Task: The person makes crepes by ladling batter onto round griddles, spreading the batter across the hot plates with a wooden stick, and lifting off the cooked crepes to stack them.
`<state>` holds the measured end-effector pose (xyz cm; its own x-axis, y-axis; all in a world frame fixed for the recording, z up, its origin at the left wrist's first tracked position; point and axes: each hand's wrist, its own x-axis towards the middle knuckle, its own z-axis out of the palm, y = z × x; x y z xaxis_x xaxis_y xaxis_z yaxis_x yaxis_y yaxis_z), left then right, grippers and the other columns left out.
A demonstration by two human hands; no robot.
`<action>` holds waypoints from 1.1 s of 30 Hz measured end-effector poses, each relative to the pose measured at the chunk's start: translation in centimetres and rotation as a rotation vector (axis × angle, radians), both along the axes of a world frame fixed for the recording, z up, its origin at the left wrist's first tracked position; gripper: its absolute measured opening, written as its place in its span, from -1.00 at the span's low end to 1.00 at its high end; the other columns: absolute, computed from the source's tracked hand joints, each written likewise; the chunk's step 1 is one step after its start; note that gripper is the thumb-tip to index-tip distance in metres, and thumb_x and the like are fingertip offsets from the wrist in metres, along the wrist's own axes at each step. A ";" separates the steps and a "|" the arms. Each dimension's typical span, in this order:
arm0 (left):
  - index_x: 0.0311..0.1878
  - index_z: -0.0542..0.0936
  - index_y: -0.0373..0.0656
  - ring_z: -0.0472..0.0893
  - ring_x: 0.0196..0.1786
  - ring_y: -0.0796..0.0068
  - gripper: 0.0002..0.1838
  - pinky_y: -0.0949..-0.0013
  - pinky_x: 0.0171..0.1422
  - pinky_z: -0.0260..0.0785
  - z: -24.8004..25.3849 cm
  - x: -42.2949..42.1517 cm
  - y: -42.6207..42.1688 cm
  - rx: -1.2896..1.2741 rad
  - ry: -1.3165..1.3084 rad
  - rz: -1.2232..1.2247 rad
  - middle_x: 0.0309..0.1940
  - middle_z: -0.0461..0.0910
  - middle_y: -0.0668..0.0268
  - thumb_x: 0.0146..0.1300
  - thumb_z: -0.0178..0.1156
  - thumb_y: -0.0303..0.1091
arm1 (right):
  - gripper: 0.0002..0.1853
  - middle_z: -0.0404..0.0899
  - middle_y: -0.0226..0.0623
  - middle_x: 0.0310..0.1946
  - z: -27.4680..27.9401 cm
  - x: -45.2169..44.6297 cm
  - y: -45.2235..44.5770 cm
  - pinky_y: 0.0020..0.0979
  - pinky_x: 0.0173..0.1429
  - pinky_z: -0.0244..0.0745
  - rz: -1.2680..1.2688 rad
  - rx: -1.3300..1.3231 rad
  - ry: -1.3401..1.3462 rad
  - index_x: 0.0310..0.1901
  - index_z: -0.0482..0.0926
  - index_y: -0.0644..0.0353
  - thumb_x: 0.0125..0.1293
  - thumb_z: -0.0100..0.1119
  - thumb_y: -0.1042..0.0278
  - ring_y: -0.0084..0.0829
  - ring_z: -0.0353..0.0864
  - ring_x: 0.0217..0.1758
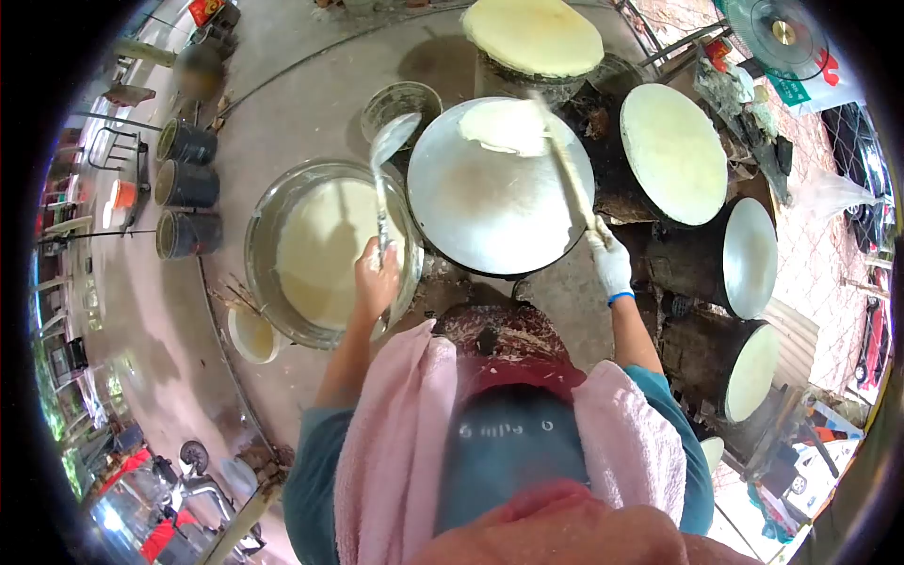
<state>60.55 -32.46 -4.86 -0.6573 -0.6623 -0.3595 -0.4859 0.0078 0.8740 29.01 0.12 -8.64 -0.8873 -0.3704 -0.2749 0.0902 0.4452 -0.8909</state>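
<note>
My bare left hand [377, 281] is wrapped round the handle of a ladle [395, 137]. The ladle's bowl is coated with pale batter and hangs above the gap between a large metal basin [259, 254] of batter [320, 247] and a round griddle [471, 207]. In a white glove with a blue cuff, my right hand [610, 261] grips the stick of a spreader [565, 169]. The spreader's blurred far end is at the edge of a patch of batter [504, 125] on the griddle's far side. Bare metal shows over the nearer part.
Round pale sheets lie on pans at the back [534, 36] and right [674, 153]. A bare pan [750, 257] stands further right. Behind the basin is a bucket [400, 102]; a small white tub [252, 337] sits at its near left. Dark buckets [186, 184] line the left.
</note>
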 end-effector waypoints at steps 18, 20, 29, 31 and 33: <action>-0.31 0.42 -0.21 0.28 -0.83 0.57 -0.79 0.44 -0.77 0.08 6.1 0.6 10.2 0.050 0.052 0.490 -0.72 0.37 0.37 0.42 0.01 -0.30 | -0.68 0.62 -0.41 -0.21 2.7 -5.9 -5.3 -0.57 -0.24 0.44 0.546 0.046 -0.467 0.12 0.54 0.24 0.35 0.17 0.41 -0.63 0.48 -0.33; -0.31 0.44 -0.22 0.32 -0.80 0.54 -0.78 0.40 -0.72 0.13 5.9 0.5 11.0 0.067 0.012 0.518 -0.71 0.40 0.34 0.42 0.01 -0.28 | -0.63 0.61 -0.31 -0.08 3.0 -9.2 -3.9 -0.57 -0.11 0.51 0.586 -0.109 -0.455 0.16 0.48 0.35 0.33 0.16 0.50 -0.60 0.52 -0.19; -0.35 0.47 -0.20 0.44 -0.67 0.47 -0.71 0.29 -0.55 0.27 3.3 -0.3 14.0 -0.350 -0.208 0.471 -0.73 0.39 0.32 0.43 0.02 -0.20 | -0.69 0.52 -0.45 -0.47 2.8 -12.4 -6.8 -0.49 -0.41 0.33 0.850 0.275 -0.497 -0.03 0.61 0.28 0.32 0.25 0.23 -0.61 0.37 -0.47; -0.34 0.46 -0.19 0.43 -0.69 0.48 -0.72 0.31 -0.57 0.27 4.3 -1.2 14.9 -0.185 -0.194 0.564 -0.72 0.40 0.33 0.43 0.02 -0.19 | -0.63 0.62 -0.36 -0.32 1.3 -15.0 -5.8 -0.48 -0.28 0.45 0.939 0.159 -0.330 0.06 0.58 0.30 0.33 0.24 0.24 -0.58 0.47 -0.37; -0.32 0.46 -0.18 0.42 -0.70 0.49 -0.73 0.34 -0.59 0.28 5.7 -2.2 15.4 -0.284 -0.205 0.554 -0.71 0.40 0.35 0.44 0.01 -0.19 | -0.57 0.60 -0.31 0.07 4.8 -16.8 -7.0 -0.55 0.08 0.44 0.854 -0.178 -0.342 0.23 0.48 0.27 0.39 0.15 0.27 -0.53 0.55 0.00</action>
<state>58.36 -17.09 0.81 -0.1286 -0.9708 -0.2027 -0.6404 -0.0748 0.7644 12.16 -6.90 -3.89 -0.1765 -0.9210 -0.3472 0.0657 0.3409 -0.9378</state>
